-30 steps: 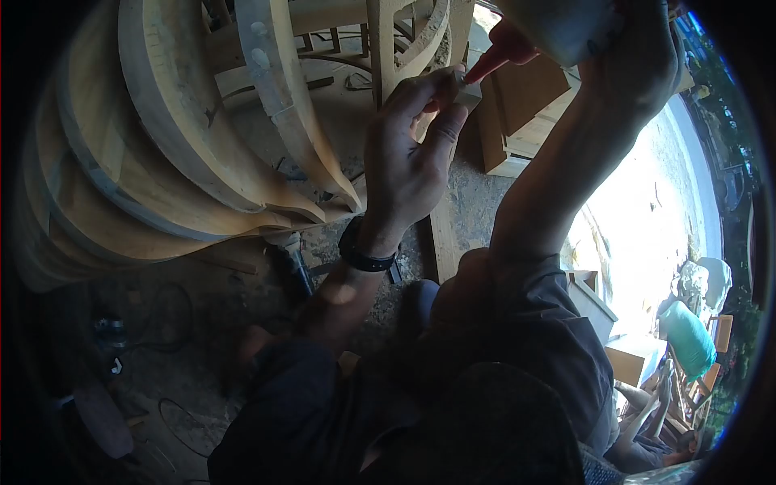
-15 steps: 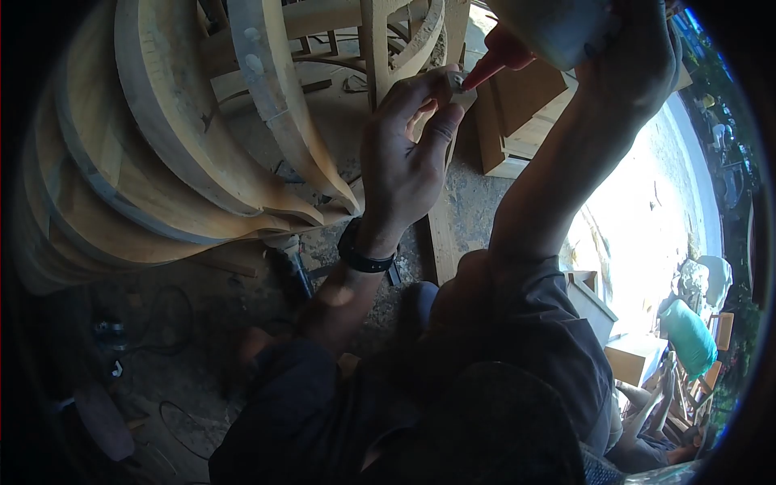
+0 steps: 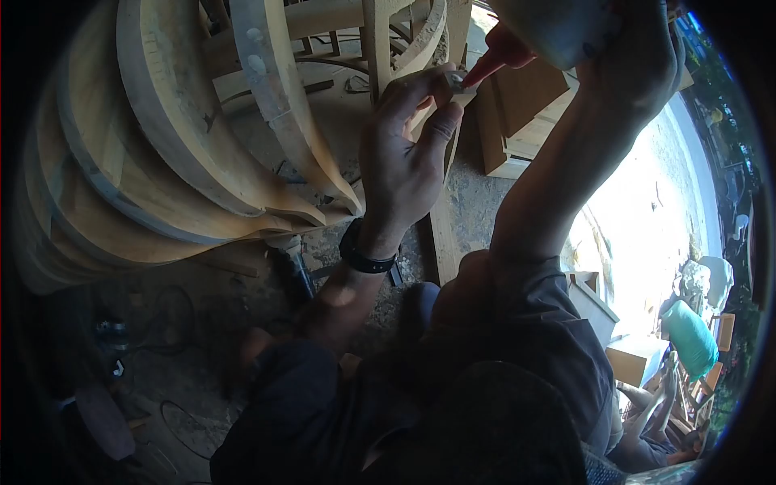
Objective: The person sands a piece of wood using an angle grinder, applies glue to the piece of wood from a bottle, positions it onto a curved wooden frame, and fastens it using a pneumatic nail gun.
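Dusty grey floor (image 3: 482, 202), sunlit ground (image 3: 659, 210) outside.

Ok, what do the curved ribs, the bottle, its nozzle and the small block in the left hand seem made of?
Curved ribs: bare wood, by the matt tan surface.
Bottle: probably plastic, with a cloudy, translucent body.
Nozzle: likely smooth plastic, an even red.
Small block in the left hand: perhaps unfinished wood; pale, square-edged, grain unclear.
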`<state>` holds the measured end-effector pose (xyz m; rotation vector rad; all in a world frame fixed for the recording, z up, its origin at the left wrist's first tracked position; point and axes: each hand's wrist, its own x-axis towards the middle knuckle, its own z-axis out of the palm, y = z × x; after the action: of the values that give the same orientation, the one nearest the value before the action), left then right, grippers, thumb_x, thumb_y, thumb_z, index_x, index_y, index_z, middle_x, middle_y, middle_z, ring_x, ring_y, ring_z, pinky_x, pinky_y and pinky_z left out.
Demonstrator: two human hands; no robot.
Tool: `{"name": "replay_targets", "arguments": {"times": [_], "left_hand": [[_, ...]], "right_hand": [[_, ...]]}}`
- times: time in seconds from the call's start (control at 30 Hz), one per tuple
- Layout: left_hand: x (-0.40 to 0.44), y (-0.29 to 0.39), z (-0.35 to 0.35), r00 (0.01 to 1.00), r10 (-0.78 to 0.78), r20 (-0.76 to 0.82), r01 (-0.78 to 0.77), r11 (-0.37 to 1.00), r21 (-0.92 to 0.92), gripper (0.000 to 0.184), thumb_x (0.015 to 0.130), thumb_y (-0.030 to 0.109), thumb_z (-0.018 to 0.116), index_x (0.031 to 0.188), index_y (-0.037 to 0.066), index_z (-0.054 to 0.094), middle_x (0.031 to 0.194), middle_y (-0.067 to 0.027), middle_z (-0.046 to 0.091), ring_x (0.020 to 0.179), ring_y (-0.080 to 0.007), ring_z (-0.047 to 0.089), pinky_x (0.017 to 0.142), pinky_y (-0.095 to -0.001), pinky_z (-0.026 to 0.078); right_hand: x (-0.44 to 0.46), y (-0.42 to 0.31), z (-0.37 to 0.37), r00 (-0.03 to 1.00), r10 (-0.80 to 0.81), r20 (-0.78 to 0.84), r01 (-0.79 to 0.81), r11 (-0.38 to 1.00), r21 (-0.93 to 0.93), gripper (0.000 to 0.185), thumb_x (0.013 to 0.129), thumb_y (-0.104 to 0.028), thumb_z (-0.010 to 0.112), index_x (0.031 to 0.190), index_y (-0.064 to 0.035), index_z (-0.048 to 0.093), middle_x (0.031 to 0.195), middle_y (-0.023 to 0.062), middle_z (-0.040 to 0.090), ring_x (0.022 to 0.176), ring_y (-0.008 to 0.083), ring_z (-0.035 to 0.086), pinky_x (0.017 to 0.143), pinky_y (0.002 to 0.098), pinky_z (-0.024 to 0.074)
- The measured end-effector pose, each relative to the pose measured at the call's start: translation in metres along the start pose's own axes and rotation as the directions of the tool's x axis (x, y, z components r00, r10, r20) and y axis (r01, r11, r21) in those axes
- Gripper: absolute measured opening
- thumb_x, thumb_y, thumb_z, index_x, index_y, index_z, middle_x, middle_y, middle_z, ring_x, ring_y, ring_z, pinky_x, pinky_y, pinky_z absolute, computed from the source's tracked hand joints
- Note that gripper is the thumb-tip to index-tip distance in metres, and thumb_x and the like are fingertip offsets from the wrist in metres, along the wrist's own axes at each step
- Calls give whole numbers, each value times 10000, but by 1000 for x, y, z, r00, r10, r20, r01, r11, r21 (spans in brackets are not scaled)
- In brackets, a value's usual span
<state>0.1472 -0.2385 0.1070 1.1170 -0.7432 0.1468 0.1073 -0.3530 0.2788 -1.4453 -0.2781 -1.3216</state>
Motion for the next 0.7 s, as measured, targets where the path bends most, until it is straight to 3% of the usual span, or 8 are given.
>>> {"name": "replay_targets", "arguments": {"times": [0.1,0.2,0.3,0.4,0.5,0.6,0.7], "left_hand": [[0,4,0,999,-48,4,48,997,-54,315,997,59,648,1307,6,641,1229,-127,661,1205,-227,634,1075,-393,489],[0,5,-1,1000,-29,6,29,998,-54,324,1001,45,638,1321,-7,626,1236,-139,654,1222,-224,628,1074,-375,491],[-1,7,0,1000,-31,-6,30,994,-103,315,1015,48,624,1325,-9,606,1239,-131,662,1225,-209,630,1054,-354,502],[-1,9,-2,998,-58,15,60,972,-225,309,1027,69,621,1325,-4,586,1244,-119,672,1223,-198,635,1035,-345,510],[0,14,-2,996,-84,2,81,958,-273,303,1031,79,622,1317,-7,575,1244,-111,680,1215,-191,640,1021,-340,514],[-1,17,-2,996,-85,25,89,965,-248,322,1022,62,629,1331,-5,568,1254,-112,677,1217,-191,638,1034,-338,509],[-2,15,0,998,-56,22,60,975,-216,318,1011,35,632,1320,-15,575,1271,-114,656,1225,-195,630,1054,-346,507]], "right_hand": [[-2,3,-2,994,-86,74,88,996,-21,342,1008,-311,643,1093,11,722,892,90,738,731,147,686,660,269,524],[-1,2,1,994,-37,102,27,995,99,354,1013,-318,633,1088,16,722,894,90,738,731,150,688,654,266,525],[-3,2,9,998,-68,4,68,997,41,359,1017,-324,628,1096,16,712,900,87,734,722,141,685,638,260,529],[3,10,-1,979,-65,192,14,967,254,347,1018,-322,629,1116,3,697,900,81,726,725,143,692,639,266,548],[1,17,3,998,25,60,-47,918,393,334,1020,-324,628,1130,-14,682,889,78,719,733,150,700,644,279,568],[4,17,1,992,-32,123,-26,899,438,336,1020,-327,631,1147,-18,665,905,81,720,739,164,708,658,292,584],[7,15,-2,999,42,-3,-39,947,319,363,1018,-332,638,1182,-9,645,930,83,720,745,165,709,666,298,588]]}}
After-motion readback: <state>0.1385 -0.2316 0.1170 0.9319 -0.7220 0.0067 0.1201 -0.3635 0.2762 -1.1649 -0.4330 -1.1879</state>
